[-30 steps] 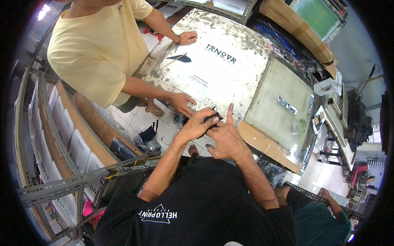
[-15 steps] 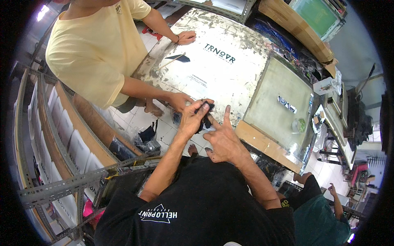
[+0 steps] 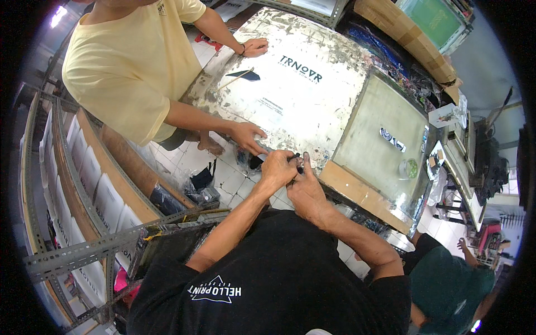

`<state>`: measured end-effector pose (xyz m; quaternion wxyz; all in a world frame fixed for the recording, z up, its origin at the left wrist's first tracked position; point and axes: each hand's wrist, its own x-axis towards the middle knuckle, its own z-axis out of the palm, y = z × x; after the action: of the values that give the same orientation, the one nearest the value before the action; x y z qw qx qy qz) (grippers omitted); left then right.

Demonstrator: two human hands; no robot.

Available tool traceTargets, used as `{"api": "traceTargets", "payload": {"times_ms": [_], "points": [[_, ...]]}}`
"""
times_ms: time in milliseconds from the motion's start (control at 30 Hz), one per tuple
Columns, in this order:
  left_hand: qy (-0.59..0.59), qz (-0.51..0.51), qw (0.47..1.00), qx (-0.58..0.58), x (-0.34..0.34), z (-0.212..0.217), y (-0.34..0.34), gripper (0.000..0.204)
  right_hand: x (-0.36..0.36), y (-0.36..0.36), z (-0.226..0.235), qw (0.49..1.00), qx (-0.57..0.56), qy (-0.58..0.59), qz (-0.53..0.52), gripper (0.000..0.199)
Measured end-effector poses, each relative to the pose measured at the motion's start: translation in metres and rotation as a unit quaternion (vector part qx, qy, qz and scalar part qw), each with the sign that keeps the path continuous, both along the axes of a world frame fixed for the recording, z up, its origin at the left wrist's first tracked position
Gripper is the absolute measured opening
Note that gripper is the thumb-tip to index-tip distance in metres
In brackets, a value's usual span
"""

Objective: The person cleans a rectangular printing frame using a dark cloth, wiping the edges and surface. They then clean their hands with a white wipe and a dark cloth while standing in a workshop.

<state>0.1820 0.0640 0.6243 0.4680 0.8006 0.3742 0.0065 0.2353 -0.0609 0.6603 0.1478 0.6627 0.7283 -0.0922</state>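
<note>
At the near edge of a worn white board (image 3: 312, 106), my two hands meet in front of my chest. My left hand (image 3: 279, 170) is closed, with a small bunched dark cloth (image 3: 296, 158) showing at its fingertips. My right hand (image 3: 306, 192) is pressed against it, its fingers closed on the same cloth; most of the cloth is hidden. A co-worker's hand (image 3: 247, 137) rests at the board's near left edge, just beyond my left hand. The co-worker's other hand (image 3: 255, 47) lies on the board's far left side.
On the board lie a dark flat piece (image 3: 251, 76) and a thin stick (image 3: 234, 80). To the right are a framed screen (image 3: 379, 117), a tub with green contents (image 3: 409, 168) and a cardboard strip (image 3: 363, 196). A metal rack (image 3: 72, 254) of white sheets stands left. Another person in green (image 3: 452, 290) is at lower right.
My hands have come together and slightly nearer to me; my right fingers, spread before, are now closed in. The co-worker's near hand has parted from mine. The person in green has shifted right.
</note>
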Motion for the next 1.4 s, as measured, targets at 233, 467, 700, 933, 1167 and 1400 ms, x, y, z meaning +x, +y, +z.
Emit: {"api": "traceTargets", "payload": {"times_ms": [233,467,700,933,1167,1400], "points": [[-0.222,0.243,0.894,-0.302,-0.012,0.000,0.026,0.024,0.013,0.003,0.028,0.995,0.041,0.069,-0.052,0.033],[-0.233,0.172,0.916,-0.278,-0.020,0.031,0.036,0.027,0.038,-0.011,0.028,0.951,0.225,0.195,-0.077,0.050],[-0.210,-0.024,0.969,-0.129,-0.014,0.029,0.018,0.023,0.046,-0.008,0.034,0.950,0.247,0.181,-0.063,0.032],[-0.075,0.034,0.996,0.022,0.002,0.016,0.009,0.027,0.034,-0.002,0.017,0.976,0.196,0.084,-0.054,0.019],[-0.106,0.050,0.972,-0.202,-0.005,0.027,0.022,0.026,0.037,0.005,0.045,0.995,0.065,0.070,-0.039,0.022],[0.032,-0.060,0.994,-0.080,-0.001,-0.010,0.007,0.036,0.025,-0.006,-0.011,0.997,0.071,-0.043,-0.001,0.025]]}}
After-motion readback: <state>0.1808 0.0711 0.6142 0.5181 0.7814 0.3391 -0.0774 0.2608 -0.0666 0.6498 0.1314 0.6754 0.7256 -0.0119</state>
